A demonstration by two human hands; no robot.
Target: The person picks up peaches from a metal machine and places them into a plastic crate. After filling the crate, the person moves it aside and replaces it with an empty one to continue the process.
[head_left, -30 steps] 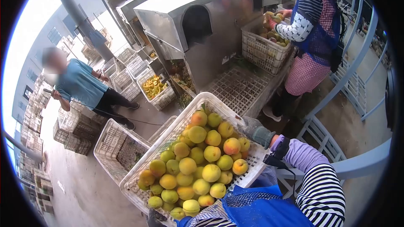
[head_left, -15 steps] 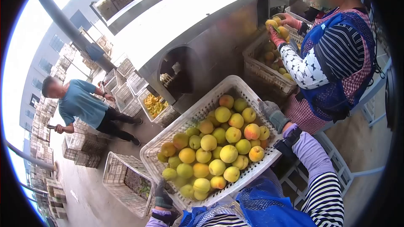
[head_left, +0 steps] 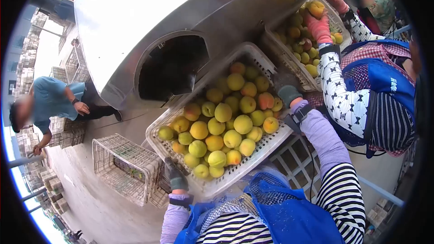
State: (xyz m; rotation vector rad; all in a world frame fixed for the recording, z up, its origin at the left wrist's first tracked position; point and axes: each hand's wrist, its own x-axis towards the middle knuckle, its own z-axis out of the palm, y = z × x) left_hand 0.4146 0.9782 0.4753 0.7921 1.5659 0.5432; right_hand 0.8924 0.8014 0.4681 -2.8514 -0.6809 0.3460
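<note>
A white plastic crate (head_left: 226,183) full of yellow-green peaches (head_left: 223,112), some blushed orange, lies across my front. My left hand (head_left: 177,179), in a grey glove, is closed on the crate's near-left end. At the opposite end, my gloved right hand (head_left: 288,93) grips the rim, its fingertips partly hidden at the crate's edge. The crate's far side overlaps the lower edge of the metal machine (head_left: 217,22) in this view, beside the machine's dark arched opening (head_left: 172,65).
Right of the machine, a co-worker in pink gloves (head_left: 320,28) holds fruit above another crate (head_left: 289,65) of peaches. A white crate (head_left: 122,153) stands on the floor at left, near a person in a teal shirt (head_left: 56,97). Blue metal rails (head_left: 379,192) run at lower right.
The crate in my hands now appears closer to the machine's opening, and my view has turned. The co-worker's hands are lower over their crate. The person at left is bent further over.
</note>
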